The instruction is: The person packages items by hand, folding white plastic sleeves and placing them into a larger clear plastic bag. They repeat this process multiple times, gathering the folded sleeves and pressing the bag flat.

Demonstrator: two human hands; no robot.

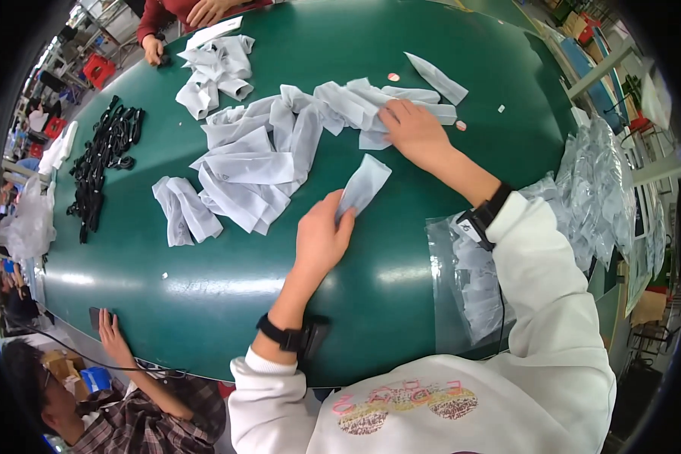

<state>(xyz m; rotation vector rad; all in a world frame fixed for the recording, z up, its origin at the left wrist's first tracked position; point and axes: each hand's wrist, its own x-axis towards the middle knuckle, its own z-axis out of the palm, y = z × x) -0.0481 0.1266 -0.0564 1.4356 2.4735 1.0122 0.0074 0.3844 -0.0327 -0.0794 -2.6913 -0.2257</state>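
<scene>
My left hand [323, 232] is closed on one end of a small white translucent pouch [368, 182], whose other end points away from me, clear of the pile. My right hand [415, 130] reaches to the right end of a long heap of similar white pouches [248, 166]. Its fingers are bent together over the pouches there, pressed on a white pouch [374, 141]; the fingertips are partly hidden. A single narrow pouch [436, 78] lies apart, beyond my right hand. Black straps with small devices are on both of my wrists.
Clear bags packed with white pouches [477, 284] lie at right. Bundled black cables [102, 163] lie at left. Another pouch pile [216, 69] is near a red-sleeved person [175, 15] across the green table [204, 325]. At lower left, a person's hand [115, 338] touches a dark flat object.
</scene>
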